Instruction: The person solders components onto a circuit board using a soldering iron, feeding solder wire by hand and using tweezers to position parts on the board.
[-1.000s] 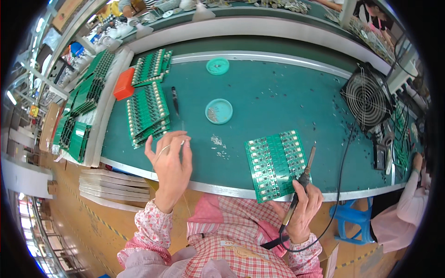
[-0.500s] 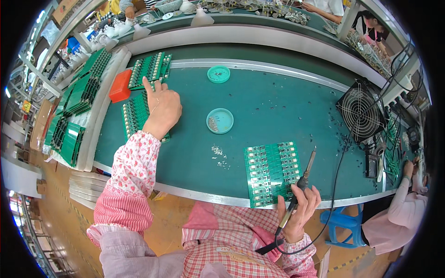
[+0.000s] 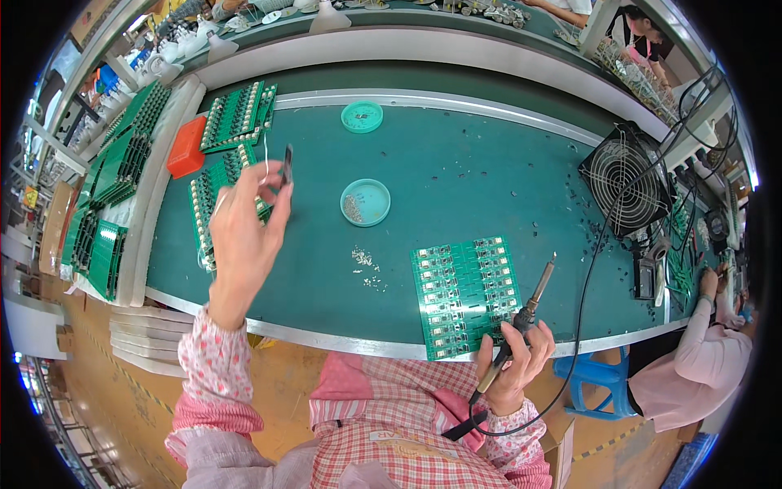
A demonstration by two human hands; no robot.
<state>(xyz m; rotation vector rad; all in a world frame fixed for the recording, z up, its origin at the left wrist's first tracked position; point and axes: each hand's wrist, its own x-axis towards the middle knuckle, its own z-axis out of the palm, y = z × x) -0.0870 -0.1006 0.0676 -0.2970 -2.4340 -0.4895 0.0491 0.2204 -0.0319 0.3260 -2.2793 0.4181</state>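
Observation:
My left hand (image 3: 247, 236) is raised over the left part of the green bench, its fingers pinched on a small dark flat piece (image 3: 287, 163). A thin pale strand (image 3: 265, 151) also sticks up at these fingers; I cannot tell its kind. Behind the hand lie stacked green circuit boards (image 3: 204, 216). My right hand (image 3: 521, 367) is closed round a soldering iron (image 3: 530, 308), its tip pointing up and away. Next to that hand, at the bench's near edge, a green circuit board panel (image 3: 464, 285) lies flat with rows of small components.
Two round turquoise dishes, a near one (image 3: 365, 203) and a far one (image 3: 362, 117), hold small parts. Loose pale bits (image 3: 365, 261) lie nearby. A red box (image 3: 187, 147) and more boards (image 3: 126, 167) are at left. A black fan (image 3: 626, 181) stands right, near the iron's cord (image 3: 588, 314).
My left hand has lifted off the stacked boards toward me, and the dark piece now shows in its fingers. The right hand keeps the soldering iron. The whole view has shifted slightly.

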